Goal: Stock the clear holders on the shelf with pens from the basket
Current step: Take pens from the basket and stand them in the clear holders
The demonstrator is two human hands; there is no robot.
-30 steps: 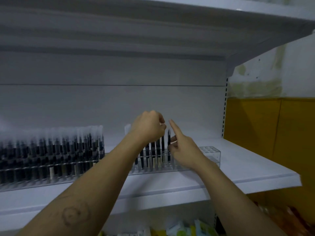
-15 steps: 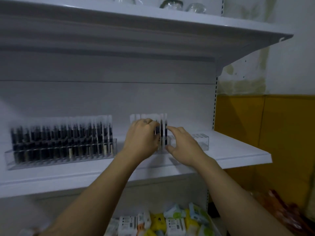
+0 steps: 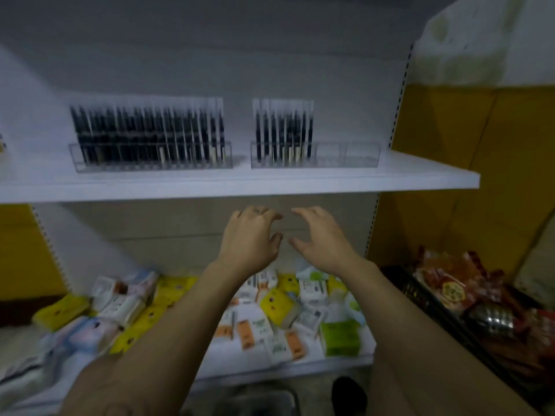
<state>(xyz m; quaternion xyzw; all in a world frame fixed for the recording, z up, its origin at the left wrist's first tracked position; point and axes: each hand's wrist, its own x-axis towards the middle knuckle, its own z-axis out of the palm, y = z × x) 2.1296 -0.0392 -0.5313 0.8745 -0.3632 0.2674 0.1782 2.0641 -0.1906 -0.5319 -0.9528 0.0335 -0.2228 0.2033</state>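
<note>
**A:** In the head view, where were the hands?

**B:** Both were held up below the front edge of the shelf (image 3: 240, 183), side by side and near each other but not touching. The left hand (image 3: 250, 235) had its fingers loosely curled and its thumb apart from them, with nothing in it. The right hand (image 3: 322, 238) was much the same: fingers relaxed and bent, thumb spread, holding nothing.

**A:** Did either touch anything?

**B:** No, both hung in the air in front of the back panel, above the lower shelf (image 3: 300, 366).

**A:** And the pens?

**B:** Dark pens (image 3: 147, 130) stood upright in the left holder (image 3: 150, 159), filling it from end to end. More pens (image 3: 283, 130) filled only the left part of the right holder (image 3: 345, 157), and its right part was bare. Both clear holders sat on the shelf, apart from each other. The picture was blurred, so I could not count them.

**A:** What else was there?

**B:** Yellow, white and green packets (image 3: 279, 304) lay heaped on the lower shelf. A black crate (image 3: 420, 295) stood to the right with red wrappers (image 3: 450, 283) in it
</note>
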